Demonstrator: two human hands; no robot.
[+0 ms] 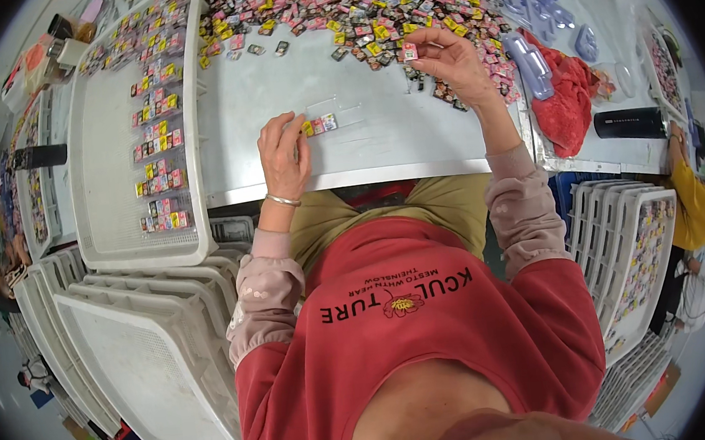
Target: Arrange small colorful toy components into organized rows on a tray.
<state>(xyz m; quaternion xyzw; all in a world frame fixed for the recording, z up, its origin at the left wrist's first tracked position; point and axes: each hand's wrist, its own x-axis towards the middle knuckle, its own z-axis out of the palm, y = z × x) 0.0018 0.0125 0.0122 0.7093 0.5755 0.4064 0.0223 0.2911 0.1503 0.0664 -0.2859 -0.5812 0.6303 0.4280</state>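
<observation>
L hand (284,152) at clear tray (349,116) w/ few pcs (323,124), R hand (452,62) pinches pink/white pc (410,51) nr mixed pile (334,4).

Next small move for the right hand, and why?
Probably carry the pink piece left into the clear tray: the right hand pinches it above the table, while the left hand is at the tray's left end, where pieces sit; its right part looks bare.

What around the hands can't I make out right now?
All in the head view:
Left end of the clear plastic holder: hidden by the left hand.
Back of the small pink piece in the right hand: turned away.
Far edge of the pile: cut off by the picture's top.
Markings on the pile's pieces: too small.
</observation>
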